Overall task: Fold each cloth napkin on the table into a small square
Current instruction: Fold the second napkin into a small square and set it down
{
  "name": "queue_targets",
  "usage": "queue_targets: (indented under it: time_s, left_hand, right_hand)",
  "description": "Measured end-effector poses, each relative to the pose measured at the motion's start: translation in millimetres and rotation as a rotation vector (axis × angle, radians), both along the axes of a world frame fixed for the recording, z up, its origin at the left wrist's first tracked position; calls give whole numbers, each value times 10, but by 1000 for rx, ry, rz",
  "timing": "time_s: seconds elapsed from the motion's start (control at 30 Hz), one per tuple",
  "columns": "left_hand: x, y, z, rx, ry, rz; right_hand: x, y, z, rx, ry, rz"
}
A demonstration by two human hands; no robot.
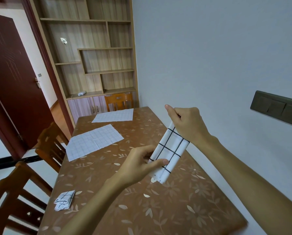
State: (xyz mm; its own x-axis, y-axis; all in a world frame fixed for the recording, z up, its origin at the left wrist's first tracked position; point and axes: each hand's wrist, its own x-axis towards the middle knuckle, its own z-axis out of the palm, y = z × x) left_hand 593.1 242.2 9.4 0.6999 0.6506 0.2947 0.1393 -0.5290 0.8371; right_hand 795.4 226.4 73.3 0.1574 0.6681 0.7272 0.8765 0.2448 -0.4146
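At the centre right of the frame, above a brown leaf-patterned table [184,209], two bare hands are holding a white napkin with a black grid [171,150], folded into a narrow strip and lifted clear of the surface. The right hand [187,123] is pinching the strip's upper end, fingers curled closed around the cloth and thumb raised. The left hand [140,164] is gripping the lower end, thumb lying across the front of the fabric and fingers tucked behind it. The strip is running diagonally from upper right to lower left between them. In the lower left of the frame, a folded napkin [64,200] is lying near the table's edge. Toward the middle left, an unfolded napkin [94,141] is lying flat, and beyond it, a second flat napkin [114,115] is resting at the table's far end. Wooden chairs [48,145] are standing along the left side.
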Motion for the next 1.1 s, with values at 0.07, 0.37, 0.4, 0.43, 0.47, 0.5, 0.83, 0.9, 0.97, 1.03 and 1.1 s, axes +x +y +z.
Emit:
queue_targets:
  time_s: [0.07, 0.37, 0.4, 0.43, 0.47, 0.5, 0.83, 0.9, 0.97, 1.03, 1.1]
  left_hand:
    - [31, 4, 105, -67, 35, -91]
    - [295, -43, 124, -299, -72, -77]
    - [290, -34, 107, -289, -49, -73]
    - [283, -26, 81, -257, -6, -70]
    - [278, -28, 47, -229, 40, -73]
    - [270, -36, 17, -222, 66, -79]
    - [324, -25, 35, -328, -317, 225]
    - [338, -45, 51, -337, -326, 183]
    - [323, -23, 44, -299, -215, 157]
    - [265, 72, 39, -156, -19, 176]
    - [187, 146, 113, -135, -2, 215]
  right_hand:
    - [-24, 0, -4, -20, -37, 39]
    - [-120, -33, 90, 41, -100, 45]
    - [-88, -35, 68, 42, -87, 37]
    - [-64, -35, 39, 37, -75, 31]
    - [-39, -25, 4, 29, -72, 24]
    - [-22, -19, -19, 15, -81, 6]
    - [-195, -280, -194, -393, 726, 162]
    - [-236, -297, -321, -411, 818, 243]
    - [-215, -305, -373, -391, 821, 247]
    - [-171, -325, -376, -411, 767, 242]
    - [-139, -353, -369, -446, 755, 257]
